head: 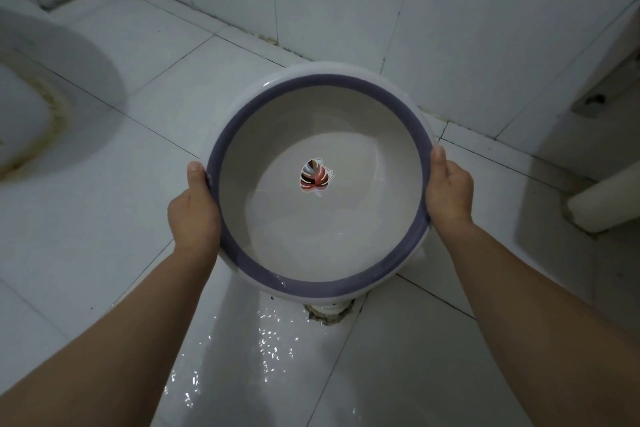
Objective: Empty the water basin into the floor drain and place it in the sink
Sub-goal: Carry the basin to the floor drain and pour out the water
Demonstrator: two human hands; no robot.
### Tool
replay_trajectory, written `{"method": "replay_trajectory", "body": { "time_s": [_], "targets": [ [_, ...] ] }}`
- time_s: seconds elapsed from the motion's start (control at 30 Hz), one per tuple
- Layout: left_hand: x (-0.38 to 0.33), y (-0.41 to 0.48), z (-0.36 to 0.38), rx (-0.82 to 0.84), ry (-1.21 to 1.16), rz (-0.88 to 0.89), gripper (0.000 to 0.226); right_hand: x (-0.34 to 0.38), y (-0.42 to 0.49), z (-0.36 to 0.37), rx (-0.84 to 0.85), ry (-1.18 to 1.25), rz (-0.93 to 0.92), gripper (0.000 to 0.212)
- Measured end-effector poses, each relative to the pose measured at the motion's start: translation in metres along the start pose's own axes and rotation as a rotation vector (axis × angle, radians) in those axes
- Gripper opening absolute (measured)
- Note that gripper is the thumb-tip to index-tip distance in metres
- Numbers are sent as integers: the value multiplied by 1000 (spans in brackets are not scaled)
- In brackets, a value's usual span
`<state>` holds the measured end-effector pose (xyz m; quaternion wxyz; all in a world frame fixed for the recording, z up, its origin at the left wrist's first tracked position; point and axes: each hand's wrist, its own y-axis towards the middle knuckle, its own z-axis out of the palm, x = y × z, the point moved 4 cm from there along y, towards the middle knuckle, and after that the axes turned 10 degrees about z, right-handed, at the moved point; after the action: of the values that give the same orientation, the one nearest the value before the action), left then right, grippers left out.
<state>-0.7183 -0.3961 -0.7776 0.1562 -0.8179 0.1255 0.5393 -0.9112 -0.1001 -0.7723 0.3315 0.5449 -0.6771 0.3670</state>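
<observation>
**Basin held over the floor drain**

White floor tiles (114,204) and white wall tiles fill the dim bathroom, with a wet, glinting patch on the floor near the viewer and part of a squat toilet (41,104) at the left edge. Both hands hold a round white water basin (346,246) with a purple rim in the air, directly above the floor drain (327,314), whose ring peeks out just under the basin's near edge. The left hand (194,215) is clamped on the left rim, thumb over the top; the right hand (450,191) grips the right rim the same way.

The basin sits nearly level, mouth facing up toward the camera, a leaf sticker (314,178) at the centre of its bottom. Being round, it has no long axis; its opening axis runs roughly vertical, perhaps tipped slightly toward the viewer. Only a thin film of water seems to remain inside, so the emptying looks close to done.

To finish well, tip the near rim down over the drain, keep both grips even, and let the last drops run off before carrying it away. The sink is not in view. Wet tiles underfoot could be slippery.
</observation>
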Motion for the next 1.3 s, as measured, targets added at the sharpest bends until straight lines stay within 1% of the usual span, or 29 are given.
{"method": "replay_trajectory", "body": {
  "time_s": [0.33,0.53,0.63,0.77,0.93,1.1,1.3],
  "targets": [
    [-1,-4,-1,20,-43,-28,52,5,-6,-2,-19,37,-9,51],
    [2,-3,-2,56,-182,-140,44,4,-9,1,8,187,126,48],
    [4,-4,-3,60,-226,-163,41,5,-11,2,15,258,178,40],
    [5,-3,-4,60,-263,-170,39,10,-9,2,42,294,256,40],
    [7,0,-3,67,-338,-216,35,13,-8,0,106,349,346,32],
    [9,5,-2,78,-410,-230,38,14,-8,-3,116,474,404,43],
    [8,4,-2,123,-461,-285,35,16,-11,-3,114,521,397,42]
  ]
}}
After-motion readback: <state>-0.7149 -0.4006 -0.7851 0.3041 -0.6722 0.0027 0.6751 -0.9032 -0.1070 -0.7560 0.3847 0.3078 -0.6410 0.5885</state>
